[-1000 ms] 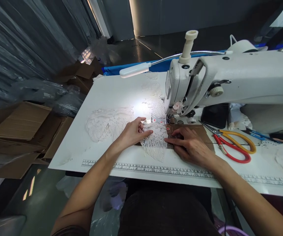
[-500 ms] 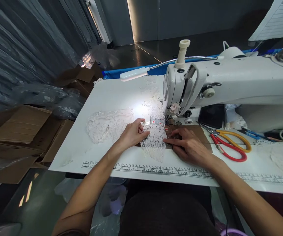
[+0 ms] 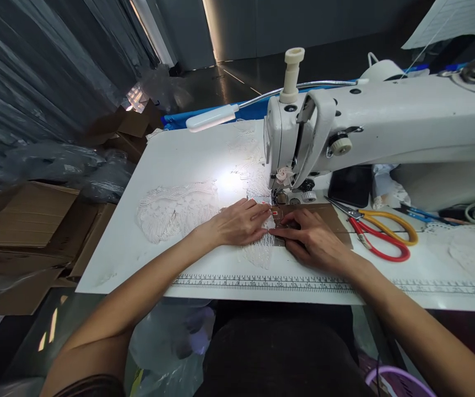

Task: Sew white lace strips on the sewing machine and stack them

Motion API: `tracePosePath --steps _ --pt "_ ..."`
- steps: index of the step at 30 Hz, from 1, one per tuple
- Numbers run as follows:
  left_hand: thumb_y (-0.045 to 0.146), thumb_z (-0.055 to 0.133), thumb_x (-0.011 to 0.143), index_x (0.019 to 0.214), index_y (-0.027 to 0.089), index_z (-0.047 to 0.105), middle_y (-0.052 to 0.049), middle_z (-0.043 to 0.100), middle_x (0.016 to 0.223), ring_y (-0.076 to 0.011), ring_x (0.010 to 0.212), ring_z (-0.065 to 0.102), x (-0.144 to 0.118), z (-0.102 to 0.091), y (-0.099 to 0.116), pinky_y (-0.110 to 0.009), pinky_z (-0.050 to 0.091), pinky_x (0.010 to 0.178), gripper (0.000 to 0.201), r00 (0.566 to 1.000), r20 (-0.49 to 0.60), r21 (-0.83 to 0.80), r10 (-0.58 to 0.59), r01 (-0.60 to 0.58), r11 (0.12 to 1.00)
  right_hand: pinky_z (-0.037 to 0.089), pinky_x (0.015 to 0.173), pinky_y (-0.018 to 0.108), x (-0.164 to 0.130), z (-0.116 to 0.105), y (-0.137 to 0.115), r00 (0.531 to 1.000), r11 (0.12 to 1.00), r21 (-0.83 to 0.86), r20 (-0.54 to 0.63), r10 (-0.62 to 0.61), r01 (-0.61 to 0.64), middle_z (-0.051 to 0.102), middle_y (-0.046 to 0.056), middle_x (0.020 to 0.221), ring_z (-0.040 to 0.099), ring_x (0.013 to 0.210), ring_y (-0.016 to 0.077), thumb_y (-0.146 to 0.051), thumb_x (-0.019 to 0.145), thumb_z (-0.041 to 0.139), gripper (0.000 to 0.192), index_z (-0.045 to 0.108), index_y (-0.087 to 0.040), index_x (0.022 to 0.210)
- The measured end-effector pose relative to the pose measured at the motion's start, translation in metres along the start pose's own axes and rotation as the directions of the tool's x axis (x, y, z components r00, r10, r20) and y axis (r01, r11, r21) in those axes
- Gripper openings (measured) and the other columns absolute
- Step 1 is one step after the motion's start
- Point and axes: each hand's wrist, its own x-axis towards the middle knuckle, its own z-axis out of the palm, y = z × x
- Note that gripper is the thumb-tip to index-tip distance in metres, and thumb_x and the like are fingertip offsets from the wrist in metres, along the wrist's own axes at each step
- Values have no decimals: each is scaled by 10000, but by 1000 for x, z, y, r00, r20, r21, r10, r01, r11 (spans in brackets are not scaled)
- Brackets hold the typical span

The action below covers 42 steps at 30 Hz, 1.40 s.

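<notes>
White lace fabric (image 3: 175, 209) lies spread on the white sewing table (image 3: 179, 160), running under the needle of a white sewing machine (image 3: 370, 127). My left hand (image 3: 239, 223) lies flat on the lace just in front of the presser foot (image 3: 279, 197), fingers extended. My right hand (image 3: 312, 240) presses its fingertips on the lace edge beside a brown cardboard guide (image 3: 328, 218) to the right of the needle. The two hands nearly touch at the fingertips. A lamp (image 3: 212, 117) lights the needle area.
Red and yellow handled scissors (image 3: 380, 237) lie to the right of my right hand. A black phone (image 3: 352, 186) sits under the machine arm. A printed ruler (image 3: 262, 283) runs along the table's front edge. Cardboard boxes (image 3: 34, 220) stand at the left.
My left hand slid right over the lace toward the needle and flattened. The lace strip in front has moved further under my hands. My right hand barely shifted.
</notes>
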Motion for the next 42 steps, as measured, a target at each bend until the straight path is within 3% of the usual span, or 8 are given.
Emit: tracePosePath --steps 5,14,28,42 --pt "367 420 1015 1237 68 584 -180 593 1330 -268 980 573 -2 3 2 -427 481 828 407 996 66 52 -66 63 997 469 917 520 0 1 2 1000 1000 -20 -14 -22 22 596 114 1149 537 1072 290 -169 902 542 378 687 -286 1231" --pt "297 385 1023 1286 84 567 -158 527 1417 -251 1016 556 12 0 -2 -394 405 852 385 971 121 117 -204 190 975 495 919 501 13 3 14 992 996 -47 -100 -80 76 589 140 1155 532 1057 291 -176 916 544 338 678 -220 1224" --pt "354 411 1002 1379 163 501 -139 503 1464 -304 1237 466 4 11 -6 -493 376 973 431 962 44 -167 -269 272 948 484 892 503 10 5 14 996 1000 -26 -93 -10 8 593 129 1188 541 1083 300 -213 947 524 379 629 -279 1305" --pt "346 387 1011 1338 96 519 -173 510 1434 -306 1244 472 7 12 6 -484 360 1006 432 953 36 -50 -301 302 952 494 863 485 9 5 14 993 998 -56 -114 -35 29 593 140 1179 544 1071 297 -231 957 505 338 644 -232 1265"
